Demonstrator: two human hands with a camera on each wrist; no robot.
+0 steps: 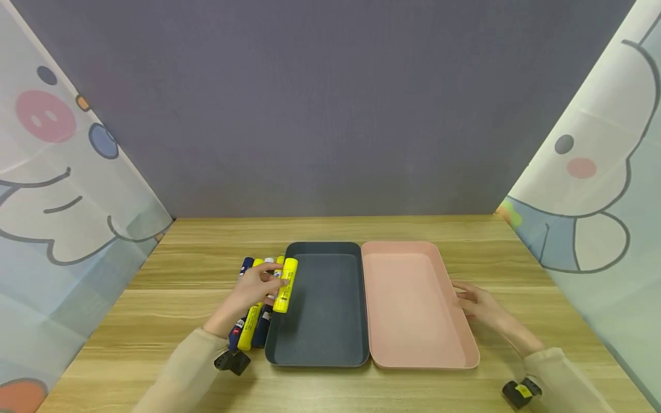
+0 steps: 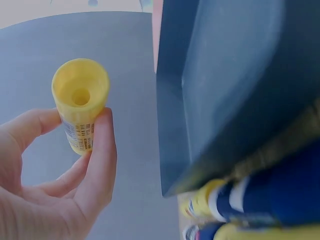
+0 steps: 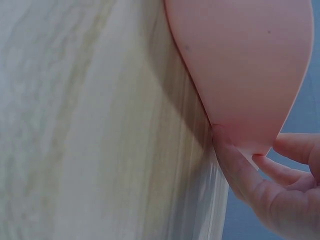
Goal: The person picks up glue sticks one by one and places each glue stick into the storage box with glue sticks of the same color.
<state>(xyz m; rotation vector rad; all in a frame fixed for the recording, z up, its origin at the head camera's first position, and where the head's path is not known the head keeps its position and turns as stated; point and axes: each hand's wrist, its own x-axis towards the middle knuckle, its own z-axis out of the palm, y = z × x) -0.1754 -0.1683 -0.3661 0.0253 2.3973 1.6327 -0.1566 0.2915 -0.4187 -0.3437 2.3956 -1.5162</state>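
My left hand pinches a yellow glue stick between thumb and fingers, over the left rim of the dark blue-grey tray. The left wrist view shows the stick's round hollow base and a printed label on its side. Beneath and beside that hand lie several yellow and navy glue sticks, partly covered by it. Over at the pink tray, my right hand touches the right side wall with relaxed fingers. In the right wrist view its fingertips meet the pink wall.
The two trays stand side by side on a wood-grain table. A grey panel rises behind the table, and cartoon-printed sheets flank it on both sides.
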